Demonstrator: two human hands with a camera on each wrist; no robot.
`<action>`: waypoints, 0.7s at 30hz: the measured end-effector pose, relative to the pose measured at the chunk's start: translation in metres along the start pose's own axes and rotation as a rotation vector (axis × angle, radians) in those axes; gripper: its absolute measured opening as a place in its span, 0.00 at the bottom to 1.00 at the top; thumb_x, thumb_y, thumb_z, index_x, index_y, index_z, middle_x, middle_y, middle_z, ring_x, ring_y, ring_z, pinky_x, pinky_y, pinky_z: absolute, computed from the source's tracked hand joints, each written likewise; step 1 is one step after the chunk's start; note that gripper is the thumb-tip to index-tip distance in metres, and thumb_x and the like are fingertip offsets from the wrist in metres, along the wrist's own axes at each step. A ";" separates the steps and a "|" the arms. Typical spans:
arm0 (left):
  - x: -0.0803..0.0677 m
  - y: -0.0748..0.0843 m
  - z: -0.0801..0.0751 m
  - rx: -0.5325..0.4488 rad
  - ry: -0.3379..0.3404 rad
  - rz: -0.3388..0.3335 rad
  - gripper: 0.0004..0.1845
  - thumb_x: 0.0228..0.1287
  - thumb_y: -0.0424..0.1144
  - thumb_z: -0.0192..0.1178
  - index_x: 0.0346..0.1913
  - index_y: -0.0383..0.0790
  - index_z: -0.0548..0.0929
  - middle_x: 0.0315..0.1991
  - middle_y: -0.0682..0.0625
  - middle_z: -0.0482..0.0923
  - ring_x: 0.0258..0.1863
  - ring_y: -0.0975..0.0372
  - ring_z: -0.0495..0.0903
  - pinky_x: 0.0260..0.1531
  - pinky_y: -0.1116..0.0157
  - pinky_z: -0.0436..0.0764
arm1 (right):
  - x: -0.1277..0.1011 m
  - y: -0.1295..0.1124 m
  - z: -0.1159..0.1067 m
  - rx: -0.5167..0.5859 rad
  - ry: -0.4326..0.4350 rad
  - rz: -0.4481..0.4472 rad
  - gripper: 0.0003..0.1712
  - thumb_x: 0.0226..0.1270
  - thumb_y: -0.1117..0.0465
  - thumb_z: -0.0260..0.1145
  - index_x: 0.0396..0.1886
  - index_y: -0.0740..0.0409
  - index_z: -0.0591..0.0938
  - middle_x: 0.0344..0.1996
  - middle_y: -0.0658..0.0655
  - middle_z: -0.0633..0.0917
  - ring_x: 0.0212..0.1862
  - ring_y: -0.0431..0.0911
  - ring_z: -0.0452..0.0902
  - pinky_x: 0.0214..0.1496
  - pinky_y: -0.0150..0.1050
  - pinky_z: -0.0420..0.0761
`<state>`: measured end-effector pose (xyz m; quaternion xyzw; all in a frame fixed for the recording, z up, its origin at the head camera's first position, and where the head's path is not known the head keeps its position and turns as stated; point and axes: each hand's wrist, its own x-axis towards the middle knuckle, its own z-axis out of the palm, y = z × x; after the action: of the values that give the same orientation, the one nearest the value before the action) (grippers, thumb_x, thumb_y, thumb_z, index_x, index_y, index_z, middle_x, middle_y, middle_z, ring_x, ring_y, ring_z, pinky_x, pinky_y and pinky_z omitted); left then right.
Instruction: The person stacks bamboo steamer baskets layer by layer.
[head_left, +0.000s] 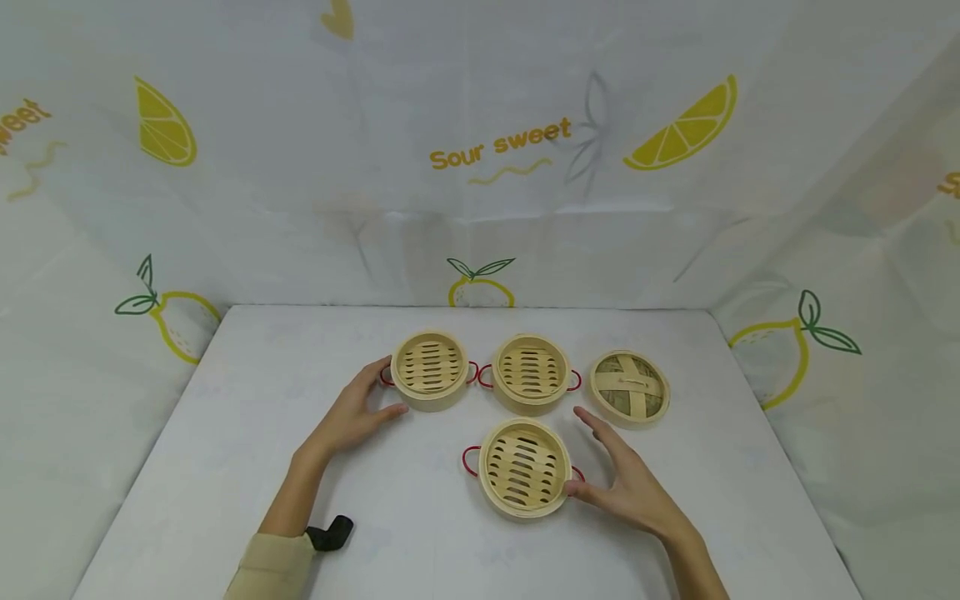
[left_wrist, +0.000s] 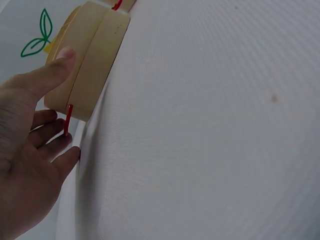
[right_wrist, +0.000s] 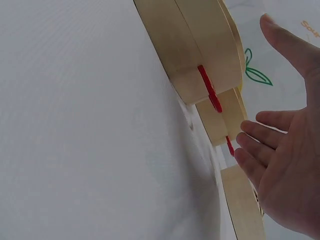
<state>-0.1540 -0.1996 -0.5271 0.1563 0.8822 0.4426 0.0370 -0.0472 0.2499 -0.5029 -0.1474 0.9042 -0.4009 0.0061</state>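
- Beige sleeve [head_left: 273,567], just one, lower left of the frame, with one black thing [head_left: 330,533] at the wrist.
- Two hands. Left hand [head_left: 352,421], left of centre, is loosely spread around the left side of the left basket [head_left: 431,367], fingers by its handle; can't tell if the thumb is touching.
- Right hand [head_left: 630,487], lower right of centre, is relaxed and spread, not clenched, thumb right by the front basket [head_left: 525,467].
- Three baskets total: front one low centre, left one and middle basket [head_left: 531,371] side by side above it. All open side up, slats showing.
- Six red handles [head_left: 464,460], two each. Baskets are round, so go by the handle line: front one's runs left to right, right end dipping slightly; the other two about level.
- One lid [head_left: 630,387], right of the middle basket, crossed bands facing up.
- One white table [head_left: 390,517] under everything.
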 end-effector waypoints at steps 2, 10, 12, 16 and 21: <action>0.002 -0.001 0.000 -0.039 0.005 0.015 0.49 0.66 0.42 0.79 0.84 0.37 0.63 0.82 0.37 0.67 0.83 0.42 0.66 0.85 0.42 0.69 | 0.000 0.000 0.002 0.012 -0.009 0.000 0.65 0.52 0.48 0.88 0.87 0.49 0.64 0.83 0.63 0.70 0.75 0.74 0.74 0.74 0.79 0.74; 0.006 -0.003 0.001 -0.108 0.011 -0.003 0.50 0.65 0.43 0.80 0.84 0.37 0.64 0.83 0.39 0.66 0.85 0.43 0.64 0.85 0.46 0.68 | 0.000 -0.004 0.008 0.039 -0.060 -0.002 0.67 0.49 0.45 0.90 0.86 0.46 0.65 0.82 0.60 0.71 0.75 0.72 0.74 0.73 0.79 0.75; 0.008 -0.004 0.001 -0.115 0.011 -0.005 0.50 0.64 0.43 0.80 0.84 0.38 0.64 0.83 0.39 0.66 0.85 0.43 0.63 0.85 0.46 0.68 | 0.000 -0.005 0.009 0.037 -0.070 -0.011 0.68 0.47 0.45 0.91 0.86 0.47 0.65 0.82 0.59 0.72 0.76 0.71 0.73 0.74 0.77 0.75; 0.010 -0.004 0.002 -0.127 0.014 -0.003 0.50 0.64 0.44 0.81 0.83 0.38 0.65 0.83 0.39 0.66 0.85 0.43 0.64 0.85 0.45 0.69 | 0.001 -0.004 0.013 0.015 -0.091 -0.029 0.71 0.44 0.44 0.92 0.87 0.46 0.64 0.83 0.55 0.72 0.81 0.60 0.70 0.82 0.59 0.75; 0.011 -0.004 0.002 -0.133 0.015 -0.012 0.51 0.63 0.45 0.81 0.83 0.38 0.65 0.83 0.39 0.66 0.84 0.43 0.64 0.85 0.45 0.69 | 0.002 0.000 0.018 0.054 -0.108 -0.084 0.73 0.43 0.45 0.93 0.88 0.50 0.62 0.82 0.52 0.73 0.83 0.40 0.67 0.83 0.26 0.62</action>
<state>-0.1649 -0.1971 -0.5306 0.1450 0.8521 0.5011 0.0435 -0.0462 0.2359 -0.5149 -0.2066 0.8845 -0.4163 0.0420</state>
